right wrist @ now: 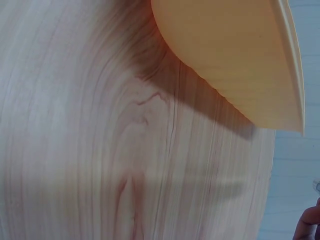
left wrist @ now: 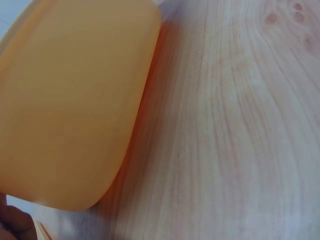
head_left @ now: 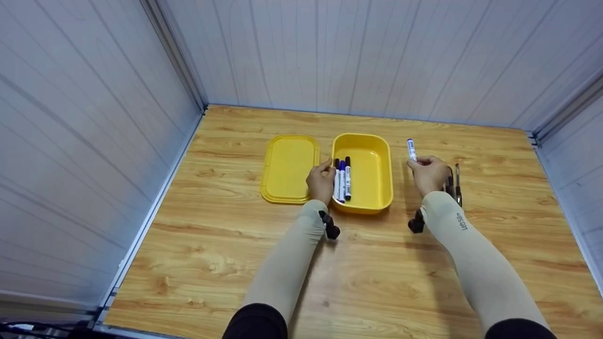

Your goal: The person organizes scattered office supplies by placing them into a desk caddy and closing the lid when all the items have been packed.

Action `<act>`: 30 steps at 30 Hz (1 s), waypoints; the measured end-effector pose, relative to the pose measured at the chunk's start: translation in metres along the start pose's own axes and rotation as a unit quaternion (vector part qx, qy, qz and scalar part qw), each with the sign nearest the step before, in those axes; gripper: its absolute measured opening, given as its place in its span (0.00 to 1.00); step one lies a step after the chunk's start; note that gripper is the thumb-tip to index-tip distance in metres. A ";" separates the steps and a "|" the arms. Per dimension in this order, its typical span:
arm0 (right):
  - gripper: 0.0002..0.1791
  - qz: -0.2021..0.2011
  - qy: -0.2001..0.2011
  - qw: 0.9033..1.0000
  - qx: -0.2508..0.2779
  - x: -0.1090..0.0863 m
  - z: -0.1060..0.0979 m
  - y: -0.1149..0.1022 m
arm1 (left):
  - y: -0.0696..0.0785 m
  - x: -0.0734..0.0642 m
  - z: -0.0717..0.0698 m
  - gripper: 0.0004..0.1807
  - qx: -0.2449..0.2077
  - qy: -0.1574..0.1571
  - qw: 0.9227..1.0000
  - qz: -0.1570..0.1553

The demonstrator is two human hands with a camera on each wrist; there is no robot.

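- One yellow box (head_left: pixel 370 179), uncovered: placed just right of centre in the head view; its outer wall is seen at upper left in the left wrist view and at upper right in the right wrist view.
- Three markers (head_left: pixel 348 181), white-bodied, two dark-capped and one purple-capped: laid side by side along the box's left inner side.
- One held marker (head_left: pixel 411 149), white with a purple end: raised right of the box, its end pointed toward the top of the frame.
- One right hand (head_left: pixel 429 174): the held marker is pinched between thumb and fingers.
- One left hand (head_left: pixel 322 181): the box's left rim is gripped by curled fingers, centre of the frame.
- One yellow lid (head_left: pixel 290 169): laid flat left of the box.
- Dark pens (head_left: pixel 458 183): laid just right of the right hand, partly hidden by it; their number cannot be told.
- One wood-grain table (head_left: pixel 226 254): bounded by pale wall panels (head_left: pixel 301 56) at top, left and right.
- Two pale sleeves (head_left: pixel 287 263): a black device (head_left: pixel 417 222) is worn at each wrist.
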State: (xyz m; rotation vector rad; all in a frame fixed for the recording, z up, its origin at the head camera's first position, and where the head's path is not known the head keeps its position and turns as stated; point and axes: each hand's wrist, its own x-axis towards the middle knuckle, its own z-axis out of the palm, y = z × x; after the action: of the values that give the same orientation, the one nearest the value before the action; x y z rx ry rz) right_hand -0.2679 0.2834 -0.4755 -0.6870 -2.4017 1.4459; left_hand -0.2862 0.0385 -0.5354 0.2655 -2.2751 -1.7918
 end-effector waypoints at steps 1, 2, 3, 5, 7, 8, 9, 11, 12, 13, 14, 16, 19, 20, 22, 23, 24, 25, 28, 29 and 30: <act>0.16 0.000 0.001 1.000 -0.001 0.000 0.000 0.000 | 0.000 0.000 0.000 0.15 0.000 0.000 1.000 0.000; 0.16 0.001 0.002 1.000 -0.001 0.000 0.001 0.000 | -0.001 -0.001 0.000 0.15 0.000 0.001 1.000 0.001; 0.16 0.003 0.002 1.000 -0.001 0.000 0.001 0.001 | -0.001 -0.001 0.000 0.15 0.001 0.001 1.000 0.001; 0.16 0.009 0.001 1.000 0.005 0.000 0.002 0.001 | -0.001 -0.002 -0.001 0.15 0.004 0.003 1.000 0.005; 0.16 0.013 -0.001 1.000 0.008 0.000 0.003 0.001 | -0.001 -0.002 -0.001 0.15 0.005 0.006 1.000 0.010; 0.16 0.014 -0.003 1.000 0.010 0.000 0.003 0.001 | -0.001 -0.002 -0.001 0.15 0.005 0.008 1.000 0.012; 0.16 0.014 -0.005 1.000 0.012 0.000 0.003 0.001 | -0.001 -0.003 -0.001 0.15 0.003 0.008 1.000 0.012; 0.16 0.015 -0.010 1.000 0.013 -0.001 0.003 0.000 | 0.000 -0.003 -0.001 0.15 -0.005 0.007 1.000 0.011; 0.17 0.015 -0.012 1.000 0.012 -0.001 0.003 0.000 | 0.000 -0.003 -0.001 0.15 -0.008 0.007 1.000 0.008; 0.17 0.015 -0.016 1.000 0.011 -0.001 0.003 -0.001 | 0.000 -0.003 -0.001 0.16 -0.011 0.005 1.000 0.005; 0.17 0.015 -0.017 1.000 0.009 -0.001 0.003 -0.001 | 0.001 -0.002 -0.001 0.16 -0.014 0.004 1.000 0.001; 0.18 0.014 -0.019 1.000 0.006 -0.002 0.003 -0.002 | 0.001 -0.002 -0.001 0.16 -0.018 0.001 1.000 -0.006; 0.18 0.012 -0.017 1.000 0.008 -0.002 0.004 -0.002 | 0.002 -0.001 -0.001 0.16 -0.017 -0.006 1.000 -0.010; 0.17 0.011 -0.015 1.000 0.008 -0.001 0.004 -0.002 | 0.002 -0.001 0.000 0.16 -0.016 -0.008 1.000 -0.010; 0.17 0.010 -0.014 1.000 0.014 -0.001 0.005 -0.002 | 0.001 -0.001 0.000 0.16 -0.012 -0.009 1.000 -0.009; 0.17 0.010 -0.014 1.000 0.016 -0.001 0.005 -0.002 | 0.001 -0.001 0.000 0.16 -0.008 -0.008 1.000 -0.008; 0.17 0.010 -0.015 1.000 0.019 -0.001 0.006 -0.002 | 0.001 -0.001 0.000 0.16 -0.004 -0.007 1.000 -0.005; 0.17 0.010 -0.016 1.000 0.021 -0.001 0.006 -0.002 | 0.001 -0.001 0.000 0.16 0.000 -0.006 1.000 -0.006; 0.17 0.010 -0.019 0.999 0.032 -0.002 0.008 -0.003 | 0.002 -0.001 0.000 0.17 0.000 -0.005 1.000 -0.009; 0.17 0.009 -0.020 0.999 0.033 -0.002 0.009 -0.003 | 0.002 -0.001 0.000 0.17 0.000 -0.006 1.000 -0.010; 0.16 0.009 -0.020 0.999 0.037 -0.002 0.010 -0.003 | 0.003 -0.001 -0.001 0.17 0.001 -0.007 1.000 -0.011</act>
State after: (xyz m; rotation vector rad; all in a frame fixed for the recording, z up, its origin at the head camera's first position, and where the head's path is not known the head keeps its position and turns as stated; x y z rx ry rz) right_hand -0.2717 0.2740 -0.4769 -0.6709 -2.3631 1.5619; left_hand -0.2855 0.0389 -0.5326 0.2794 -2.2920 -1.8079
